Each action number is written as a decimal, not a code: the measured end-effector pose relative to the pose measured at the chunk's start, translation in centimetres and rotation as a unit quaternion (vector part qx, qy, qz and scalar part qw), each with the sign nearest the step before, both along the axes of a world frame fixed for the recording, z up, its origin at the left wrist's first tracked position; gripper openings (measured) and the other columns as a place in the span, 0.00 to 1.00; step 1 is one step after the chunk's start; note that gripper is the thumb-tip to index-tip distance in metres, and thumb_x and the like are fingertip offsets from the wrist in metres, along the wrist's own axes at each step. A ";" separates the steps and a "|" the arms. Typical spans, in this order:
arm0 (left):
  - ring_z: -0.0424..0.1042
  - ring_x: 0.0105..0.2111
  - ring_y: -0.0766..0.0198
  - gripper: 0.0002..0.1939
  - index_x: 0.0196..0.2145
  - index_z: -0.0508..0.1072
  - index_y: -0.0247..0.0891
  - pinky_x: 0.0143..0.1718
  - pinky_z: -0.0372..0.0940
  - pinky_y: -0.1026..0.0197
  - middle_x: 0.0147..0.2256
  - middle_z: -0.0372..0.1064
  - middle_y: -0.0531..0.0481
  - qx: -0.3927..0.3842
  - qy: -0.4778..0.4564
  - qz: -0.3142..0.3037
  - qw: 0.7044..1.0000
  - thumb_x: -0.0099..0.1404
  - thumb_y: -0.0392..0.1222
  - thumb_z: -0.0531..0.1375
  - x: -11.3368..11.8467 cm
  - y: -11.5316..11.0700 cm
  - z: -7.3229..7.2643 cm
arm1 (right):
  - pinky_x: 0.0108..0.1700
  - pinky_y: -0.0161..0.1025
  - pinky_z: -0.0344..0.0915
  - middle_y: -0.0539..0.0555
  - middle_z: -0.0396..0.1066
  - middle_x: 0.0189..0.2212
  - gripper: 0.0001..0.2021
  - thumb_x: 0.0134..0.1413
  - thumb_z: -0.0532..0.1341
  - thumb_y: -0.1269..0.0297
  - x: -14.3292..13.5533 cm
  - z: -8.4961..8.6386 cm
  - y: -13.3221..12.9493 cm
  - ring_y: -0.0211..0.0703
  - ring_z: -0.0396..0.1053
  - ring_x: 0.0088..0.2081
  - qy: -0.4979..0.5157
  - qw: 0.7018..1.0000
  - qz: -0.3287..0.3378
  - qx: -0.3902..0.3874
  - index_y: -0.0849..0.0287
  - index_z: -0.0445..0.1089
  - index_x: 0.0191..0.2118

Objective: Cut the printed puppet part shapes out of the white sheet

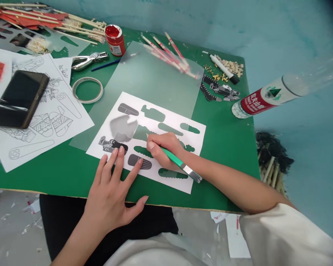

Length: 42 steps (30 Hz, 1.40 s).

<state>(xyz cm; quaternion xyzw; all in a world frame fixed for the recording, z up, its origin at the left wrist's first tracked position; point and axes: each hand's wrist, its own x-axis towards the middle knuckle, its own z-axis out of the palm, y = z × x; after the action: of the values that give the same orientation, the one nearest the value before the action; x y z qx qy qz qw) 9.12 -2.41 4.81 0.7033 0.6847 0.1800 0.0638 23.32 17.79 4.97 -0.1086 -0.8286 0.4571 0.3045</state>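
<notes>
A white sheet [173, 118] with several cut-out holes lies on the green tabletop [222, 162], partly over a translucent sheet [155, 79]. My left hand [115, 184] is spread on its lower edge. Its fingertips touch a dark printed figure [107, 142] and a dark striped shape [144, 163]. My right hand [166, 147] is closed like a pen grip around a green craft knife [174, 159]. The knife's tip points at the middle of the sheet, beside a hole. Another striped shape [128, 109] is printed near the top corner.
On the left lie a phone [18, 99], line drawings, a tape roll [88, 90] and a hole punch [90, 61]. Behind stand a red paint jar [115, 40] and red-white pencils [170, 53]. A water bottle [262, 101], marker [224, 69] and gold fasteners are right.
</notes>
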 end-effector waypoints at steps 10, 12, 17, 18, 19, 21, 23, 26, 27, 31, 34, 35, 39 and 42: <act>0.48 0.75 0.24 0.44 0.74 0.60 0.54 0.73 0.48 0.24 0.80 0.31 0.41 -0.007 0.010 -0.021 1.000 0.65 0.62 0.68 -0.5 0.0 0.0 | 0.26 0.35 0.54 0.44 0.55 0.20 0.20 0.72 0.51 0.64 -0.1 0.6 0.6 0.33 0.51 0.22 -0.010 0.993 0.003 -0.119 0.54 0.54 0.25; 0.48 0.75 0.24 0.44 0.74 0.60 0.54 0.73 0.48 0.24 0.80 0.31 0.41 -0.008 0.009 -0.020 1.000 0.65 0.61 0.68 -0.6 -0.1 0.1 | 0.26 0.36 0.55 0.45 0.57 0.20 0.19 0.71 0.51 0.64 -0.1 0.7 0.7 0.34 0.53 0.23 -0.010 0.991 0.005 -0.135 0.54 0.55 0.25; 0.46 0.76 0.25 0.43 0.74 0.59 0.60 0.74 0.46 0.24 0.80 0.31 0.46 -0.018 -0.012 -0.006 1.000 0.65 0.63 0.67 -0.4 0.0 0.4 | 0.26 0.37 0.56 0.46 0.58 0.21 0.17 0.70 0.50 0.65 -0.2 0.9 0.8 0.35 0.53 0.24 -0.011 0.986 0.004 -0.166 0.53 0.53 0.25; 0.46 0.76 0.26 0.44 0.74 0.59 0.61 0.74 0.45 0.24 0.80 0.31 0.47 -0.020 -0.013 -0.002 1.000 0.65 0.63 0.68 -0.3 0.1 0.4 | 0.26 0.37 0.56 0.47 0.58 0.21 0.17 0.70 0.49 0.65 -0.1 0.9 0.8 0.35 0.53 0.24 -0.012 0.984 0.003 -0.176 0.53 0.53 0.25; 0.47 0.76 0.26 0.44 0.74 0.59 0.61 0.74 0.45 0.24 0.80 0.31 0.47 -0.023 -0.012 -0.002 1.000 0.64 0.63 0.68 -0.2 0.1 0.5 | 0.26 0.37 0.57 0.47 0.57 0.21 0.17 0.70 0.49 0.65 -0.1 1.0 0.8 0.35 0.53 0.24 -0.015 0.982 0.003 -0.186 0.53 0.52 0.25; 0.47 0.76 0.25 0.44 0.74 0.57 0.61 0.74 0.45 0.24 0.80 0.30 0.48 -0.028 -0.004 -0.002 1.000 0.66 0.63 0.67 -0.1 0.1 0.7 | 0.26 0.38 0.57 0.47 0.58 0.21 0.17 0.69 0.50 0.65 -0.1 1.2 0.8 0.36 0.54 0.24 -0.025 0.979 0.004 -0.200 0.54 0.53 0.26; 0.46 0.76 0.27 0.43 0.75 0.55 0.63 0.74 0.46 0.24 0.80 0.29 0.52 -0.037 0.002 0.005 0.999 0.68 0.63 0.65 0.0 0.1 0.9 | 0.27 0.38 0.57 0.47 0.59 0.22 0.16 0.68 0.51 0.68 -0.1 1.5 0.8 0.35 0.54 0.24 -0.040 0.980 0.002 -0.197 0.54 0.53 0.26; 0.44 0.77 0.30 0.43 0.75 0.52 0.64 0.75 0.45 0.25 0.80 0.28 0.55 -0.053 0.012 0.012 0.998 0.69 0.66 0.63 0.0 0.1 1.0 | 0.28 0.38 0.55 0.46 0.58 0.21 0.17 0.68 0.51 0.71 0.0 1.9 0.8 0.34 0.54 0.24 -0.059 0.980 -0.005 -0.188 0.55 0.52 0.25; 0.43 0.77 0.31 0.43 0.76 0.52 0.63 0.75 0.45 0.25 0.80 0.28 0.55 -0.056 0.015 0.009 0.998 0.69 0.67 0.62 -0.1 0.1 0.9 | 0.28 0.38 0.55 0.46 0.58 0.21 0.16 0.68 0.51 0.71 0.0 1.9 0.8 0.34 0.54 0.24 -0.068 0.980 -0.008 -0.188 0.55 0.53 0.26; 0.40 0.78 0.31 0.47 0.76 0.54 0.56 0.75 0.45 0.24 0.80 0.30 0.44 -0.046 0.036 -0.028 0.998 0.66 0.69 0.63 -0.5 0.1 0.6 | 0.28 0.36 0.55 0.46 0.57 0.23 0.14 0.68 0.52 0.73 0.2 1.9 0.9 0.34 0.54 0.24 -0.100 0.978 -0.009 -0.180 0.56 0.56 0.28; 0.39 0.78 0.34 0.49 0.76 0.53 0.58 0.76 0.43 0.26 0.80 0.30 0.45 -0.055 0.027 -0.015 0.998 0.64 0.72 0.63 -0.6 -0.1 0.4 | 0.28 0.36 0.55 0.45 0.55 0.23 0.15 0.69 0.52 0.73 0.2 2.0 0.7 0.33 0.54 0.23 -0.112 0.979 -0.017 -0.169 0.55 0.56 0.28; 0.39 0.78 0.35 0.49 0.76 0.53 0.58 0.77 0.42 0.27 0.80 0.30 0.46 -0.057 0.027 -0.013 0.998 0.64 0.72 0.63 -0.7 -0.2 0.4 | 0.28 0.36 0.54 0.45 0.54 0.22 0.15 0.70 0.51 0.72 0.2 2.1 0.7 0.33 0.54 0.23 -0.117 0.979 -0.022 -0.165 0.55 0.55 0.28; 0.37 0.79 0.36 0.48 0.76 0.54 0.55 0.76 0.41 0.26 0.80 0.30 0.44 -0.055 0.038 -0.035 0.997 0.66 0.72 0.62 -0.8 -0.4 0.4 | 0.26 0.37 0.54 0.45 0.53 0.21 0.14 0.70 0.51 0.71 0.3 2.1 0.8 0.34 0.54 0.22 -0.151 0.979 -0.019 -0.137 0.54 0.55 0.29; 0.40 0.78 0.30 0.48 0.76 0.55 0.56 0.74 0.45 0.20 0.80 0.30 0.47 -0.061 0.030 -0.019 0.998 0.65 0.73 0.62 -0.6 -0.3 0.7 | 0.26 0.38 0.55 0.44 0.55 0.21 0.12 0.67 0.53 0.71 0.4 1.8 1.2 0.36 0.53 0.22 -0.183 0.978 0.021 -0.100 0.53 0.55 0.30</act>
<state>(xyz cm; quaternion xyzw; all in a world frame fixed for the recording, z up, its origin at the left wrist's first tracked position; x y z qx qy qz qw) 8.53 -2.67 5.54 0.7159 0.6827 0.1156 0.0898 23.72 18.98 6.81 -0.2025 -0.8227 0.5162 0.1254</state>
